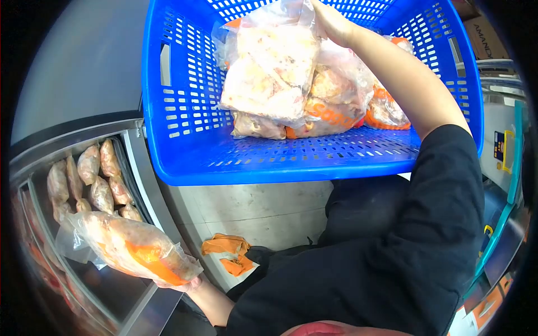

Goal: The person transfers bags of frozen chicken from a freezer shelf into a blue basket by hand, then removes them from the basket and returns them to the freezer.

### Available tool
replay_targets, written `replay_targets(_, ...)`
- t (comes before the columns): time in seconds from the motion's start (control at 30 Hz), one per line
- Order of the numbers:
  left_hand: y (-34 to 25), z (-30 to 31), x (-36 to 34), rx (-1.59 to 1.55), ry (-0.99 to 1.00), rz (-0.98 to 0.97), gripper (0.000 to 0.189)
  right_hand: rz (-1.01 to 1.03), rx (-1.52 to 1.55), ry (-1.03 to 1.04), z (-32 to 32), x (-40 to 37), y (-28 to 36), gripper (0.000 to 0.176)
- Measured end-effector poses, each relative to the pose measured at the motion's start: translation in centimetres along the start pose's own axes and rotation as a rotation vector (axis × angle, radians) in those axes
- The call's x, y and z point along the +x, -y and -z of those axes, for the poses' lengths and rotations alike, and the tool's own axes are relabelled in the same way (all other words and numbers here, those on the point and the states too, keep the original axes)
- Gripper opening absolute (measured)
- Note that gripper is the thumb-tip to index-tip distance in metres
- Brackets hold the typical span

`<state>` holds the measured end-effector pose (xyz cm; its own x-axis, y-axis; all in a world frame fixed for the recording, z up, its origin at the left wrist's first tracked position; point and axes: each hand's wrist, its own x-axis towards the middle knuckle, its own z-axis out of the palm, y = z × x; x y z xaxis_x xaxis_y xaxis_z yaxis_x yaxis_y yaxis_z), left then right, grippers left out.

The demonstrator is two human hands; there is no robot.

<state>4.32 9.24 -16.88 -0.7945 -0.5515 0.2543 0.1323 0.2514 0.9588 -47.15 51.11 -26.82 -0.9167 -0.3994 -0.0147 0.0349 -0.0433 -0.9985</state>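
Note:
My left hand point(185, 284) is under one end of a clear bag of chicken point(137, 246) with orange print, gripping it over an open drawer point(126, 291). My right hand point(334, 25) reaches into a blue plastic basket point(291, 175) and grips the upper edge of a pale, flat bag of chicken point(272, 70); its fingertips are partly hidden behind the plastic. More orange-printed bags of chicken point(330, 115) lie beneath and beside that bag in the basket.
Several wrapped chicken packs point(101, 193) stand in the drawer's far part. A grey panel point(89, 67) rises beyond it. An orange-brown cloth-like item point(227, 249) is near the floor point(246, 213). A cardboard box point(485, 36) sits at far right.

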Motion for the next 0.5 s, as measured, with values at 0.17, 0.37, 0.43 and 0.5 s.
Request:
replay_targets(0.17,0.2,0.6,-0.3,-0.082,-0.086,0.013,0.069,-0.162,0.141,0.022,-1.8,-1.0,1.6,0.032)
replay_targets(0.37,-2.4,-1.5,-0.7,-0.289,-0.191,0.158,0.069,0.174,-0.829,-0.061,-5.2,-1.3,9.0,0.025)
replay_targets(0.43,-6.7,-3.1,0.0,-0.576,-0.080,0.346,0.069,0.185,-0.765,0.064,-7.8,-3.6,14.8,0.022)
replay_targets(0.5,-7.6,-1.9,-1.4,-0.745,-0.054,0.382,0.072,0.363,-0.762,0.148,-10.2,-6.5,18.2,0.020)
